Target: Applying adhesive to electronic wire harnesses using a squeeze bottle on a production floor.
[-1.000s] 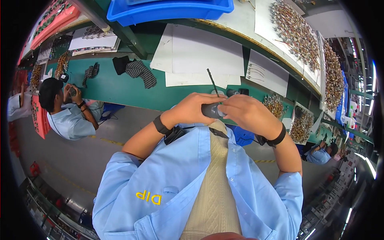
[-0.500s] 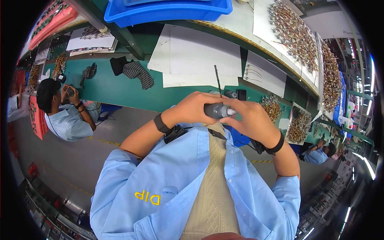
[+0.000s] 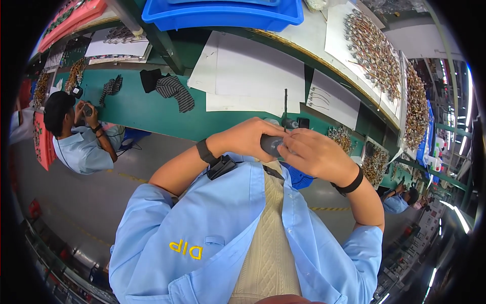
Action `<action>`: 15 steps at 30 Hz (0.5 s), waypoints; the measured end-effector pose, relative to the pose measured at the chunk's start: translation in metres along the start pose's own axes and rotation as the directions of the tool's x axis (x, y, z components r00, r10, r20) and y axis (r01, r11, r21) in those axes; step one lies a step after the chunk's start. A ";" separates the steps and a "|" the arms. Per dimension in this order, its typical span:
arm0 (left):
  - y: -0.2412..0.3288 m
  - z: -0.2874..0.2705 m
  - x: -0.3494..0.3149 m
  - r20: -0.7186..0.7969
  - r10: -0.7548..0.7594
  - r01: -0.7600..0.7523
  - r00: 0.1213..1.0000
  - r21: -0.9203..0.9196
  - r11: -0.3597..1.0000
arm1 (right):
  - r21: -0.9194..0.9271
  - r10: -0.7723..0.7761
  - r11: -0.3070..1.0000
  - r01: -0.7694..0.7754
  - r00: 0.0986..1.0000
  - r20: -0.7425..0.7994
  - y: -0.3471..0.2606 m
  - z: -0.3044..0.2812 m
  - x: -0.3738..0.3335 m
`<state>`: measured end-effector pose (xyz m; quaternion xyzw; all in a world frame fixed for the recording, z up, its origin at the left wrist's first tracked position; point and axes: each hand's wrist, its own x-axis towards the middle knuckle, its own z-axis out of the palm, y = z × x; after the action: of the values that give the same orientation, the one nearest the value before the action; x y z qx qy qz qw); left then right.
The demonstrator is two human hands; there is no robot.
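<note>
A small dark grey bottle [image 3: 271, 145] lies sideways between my hands, in front of my chest. My left hand [image 3: 248, 138] is wrapped round its body. At the other end, the bent fingers of my right hand [image 3: 316, 154] close over the nozzle and hide it. A thin black stick [image 3: 286, 109] stands up just beyond my fingers; whether a hand grips its lower end, I cannot tell. Behind my hands, on the green table [image 3: 144, 114], are another small grey bottle [image 3: 289, 123] and a small black object [image 3: 304, 123].
White sheets [image 3: 258, 76] and a sheet with several thin wires [image 3: 331, 96] cover the table ahead. Striped cloth [image 3: 174, 92] lies left. Overhead, a shelf holds a blue bin [image 3: 223, 17] and piles of wired parts [image 3: 372, 53]. A co-worker [image 3: 76, 134] sits at the left.
My right fingers have closed over the white nozzle, which showed before. The black stick has shifted right and stands straighter. My left hand keeps its hold on the bottle.
</note>
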<state>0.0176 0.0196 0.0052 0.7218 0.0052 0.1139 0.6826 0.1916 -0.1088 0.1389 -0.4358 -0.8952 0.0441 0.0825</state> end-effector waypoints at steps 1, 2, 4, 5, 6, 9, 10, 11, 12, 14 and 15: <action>0.000 0.000 0.000 0.010 -0.008 0.008 1.000 -0.007 1.000 | 0.069 0.049 0.996 -0.050 0.999 0.016 0.002 -0.001 0.001; -0.001 0.001 -0.001 0.004 -0.007 0.007 1.000 -0.007 1.000 | 0.136 0.097 0.986 -0.101 0.995 0.035 0.004 -0.003 0.002; -0.007 0.005 -0.004 -0.054 0.017 -0.016 0.998 0.025 1.000 | 0.201 0.139 0.968 -0.148 0.988 0.059 0.006 -0.003 0.004; -0.010 0.006 -0.006 -0.082 0.030 -0.027 0.996 0.042 0.999 | 0.258 0.196 0.942 -0.216 0.976 0.098 0.006 0.001 0.003; -0.013 0.006 -0.007 -0.088 0.030 -0.026 0.996 0.043 0.999 | 0.312 0.250 0.907 -0.282 0.958 0.140 0.006 0.004 0.002; -0.015 0.004 -0.011 -0.096 0.075 -0.064 0.993 0.108 0.992 | 0.313 0.249 0.907 -0.281 0.959 0.137 0.004 0.012 0.003; -0.016 0.002 -0.011 -0.103 0.071 -0.060 0.992 0.111 0.992 | 0.261 0.202 0.940 -0.219 0.975 0.090 0.004 0.014 0.003; -0.015 0.000 -0.011 -0.084 0.066 -0.059 0.994 0.091 0.994 | 0.205 0.151 0.966 -0.157 0.987 0.046 0.003 0.015 0.005; -0.013 -0.003 -0.010 -0.063 0.065 -0.060 0.996 0.070 0.996 | 0.206 0.145 0.967 -0.151 0.988 0.045 0.003 0.014 0.006; -0.009 -0.008 -0.008 -0.046 0.062 -0.060 0.997 0.052 0.997 | 0.073 0.053 0.996 -0.057 0.997 0.060 0.002 0.009 0.009; -0.006 -0.011 -0.007 -0.003 0.020 -0.020 1.000 0.039 0.999 | 0.006 0.009 1.000 -0.010 0.997 0.071 0.002 0.007 0.011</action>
<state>0.0097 0.0293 -0.0017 0.7347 0.0015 0.1218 0.6673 0.1851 -0.0990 0.1332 -0.4379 -0.8953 0.0629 0.0518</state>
